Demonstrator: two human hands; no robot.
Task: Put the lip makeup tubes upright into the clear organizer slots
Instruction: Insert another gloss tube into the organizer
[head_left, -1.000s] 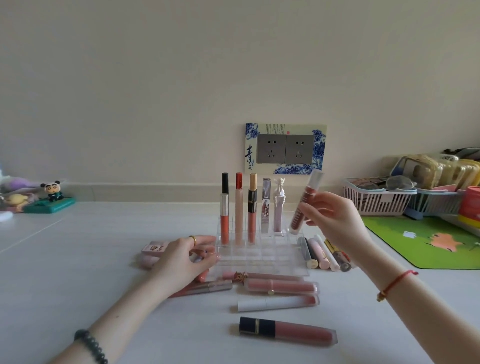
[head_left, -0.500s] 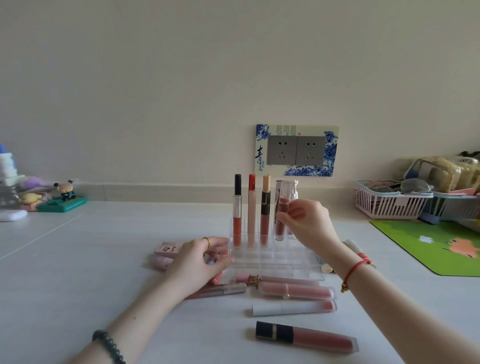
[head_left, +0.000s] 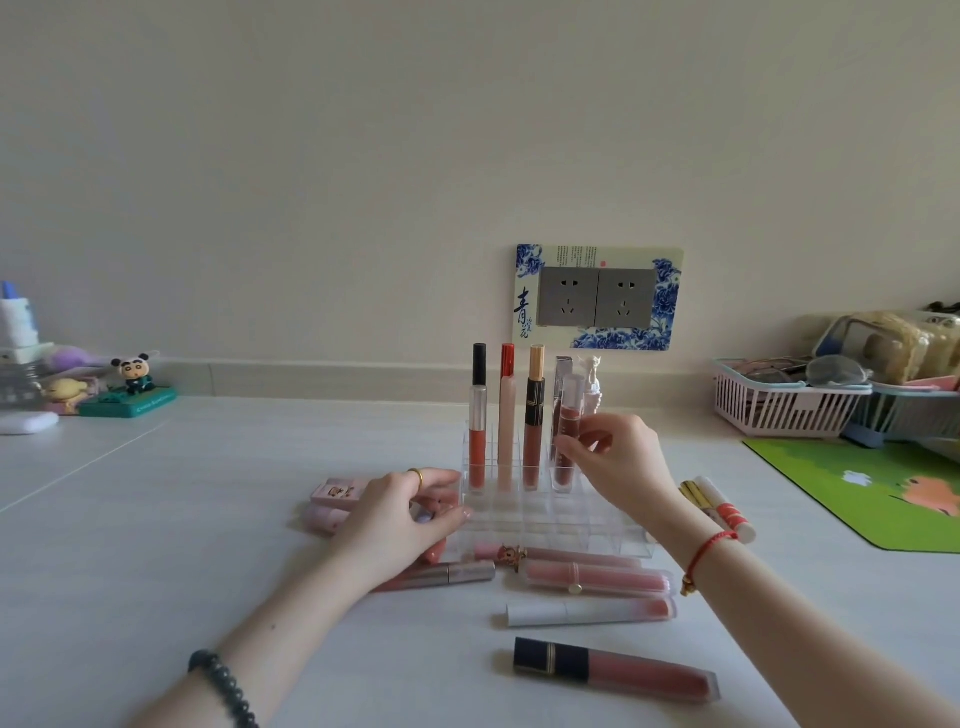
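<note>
A clear organizer (head_left: 550, 512) stands mid-table with several lip tubes upright in its back row. My right hand (head_left: 621, 462) pinches a clear-capped brown-red tube (head_left: 565, 426), which stands upright in a slot in front of that row. My left hand (head_left: 400, 519) rests against the organizer's left side, fingers curved on its wall. More tubes lie flat in front: a pink one (head_left: 597, 578), a white-capped one (head_left: 587, 612) and a navy-capped one (head_left: 613, 670). Others lie left (head_left: 337, 491) and right (head_left: 719, 506) of the organizer.
Two baskets (head_left: 779, 405) of items stand at the back right beside a green mat (head_left: 883, 493). Small figurines (head_left: 135, 387) and bottles sit at the far left against the wall. A double wall socket (head_left: 597, 296) is behind the organizer.
My right hand brought the brown-red tube from the air at the right down and leftward, and set it upright into an organizer slot. The left hand stayed at the organizer's side.
</note>
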